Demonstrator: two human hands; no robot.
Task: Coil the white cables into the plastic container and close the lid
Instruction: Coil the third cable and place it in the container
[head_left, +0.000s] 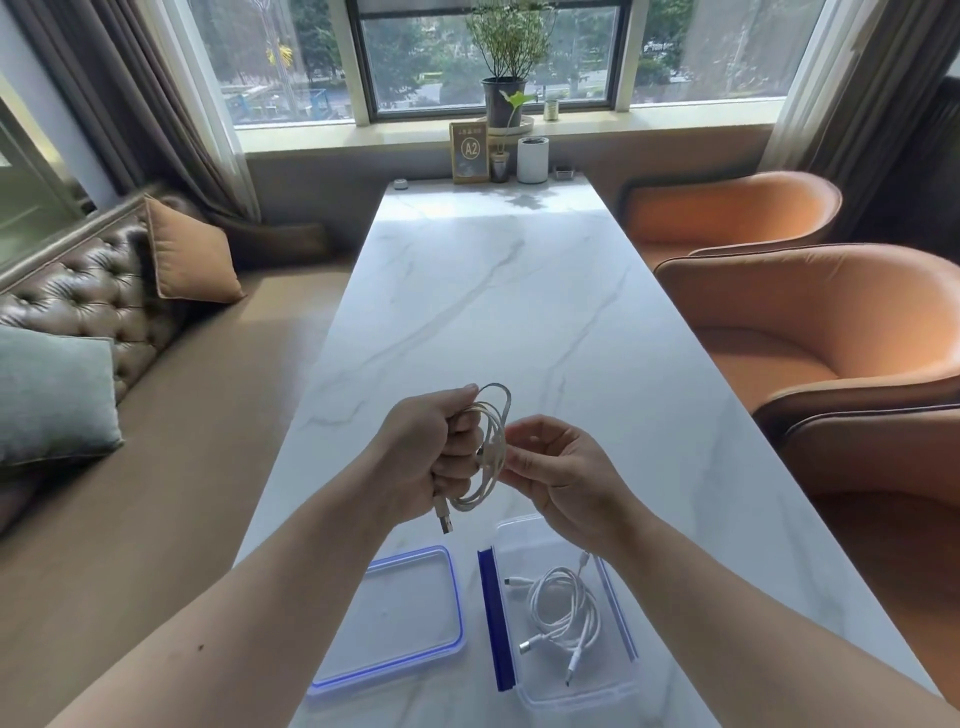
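Note:
A white cable (493, 441) wound into a loop hangs above the table, its USB plug dangling below my fist. My left hand (431, 447) is shut on the loop's left side. My right hand (556, 467) pinches the loop's right side with thumb and fingertips. Below my hands stands the clear plastic container (524, 686) with blue clips, open, partly hidden by my right forearm. Inside it lies another coiled white cable (561, 613). The clear lid (395, 613) with a blue rim lies flat to the container's left.
The white marble table (493, 312) stretches toward a window sill with a potted plant (506, 98), an A2 sign (470, 151) and a white cup (532, 159). Two orange armchairs (810, 322) stand on the right. A brown sofa with cushions (78, 312) stands on the left.

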